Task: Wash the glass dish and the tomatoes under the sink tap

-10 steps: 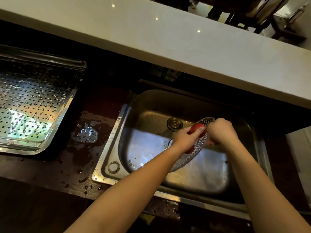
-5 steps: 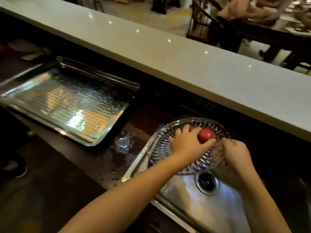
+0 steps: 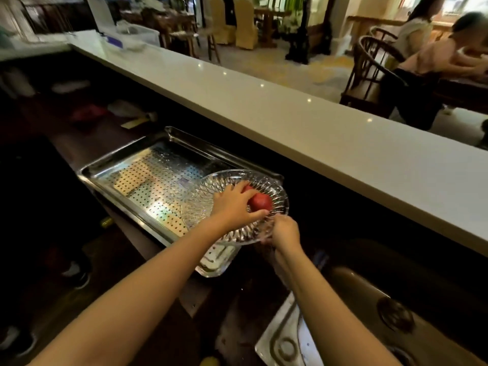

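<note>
A cut-glass dish (image 3: 200, 199) is held roughly level over the right end of a perforated steel tray (image 3: 137, 180). Red tomatoes (image 3: 261, 202) lie inside the dish. My left hand (image 3: 235, 204) rests inside the dish, fingers and thumb curled around the tomatoes. My right hand (image 3: 285, 231) grips the dish's near right rim from below. The steel sink (image 3: 351, 307) is at the lower right, away from the dish; no tap is in view.
A long white counter (image 3: 330, 138) runs diagonally behind the work area. The dark worktop (image 3: 237, 313) between tray and sink is wet. Beyond the counter are chairs, tables and seated people (image 3: 422, 62). Small items lie on the dark shelf at far left.
Both hands have carried the dish with the tomatoes leftward, from over the sink to above the perforated tray. The dish went from tilted to roughly level, and my view swung left.
</note>
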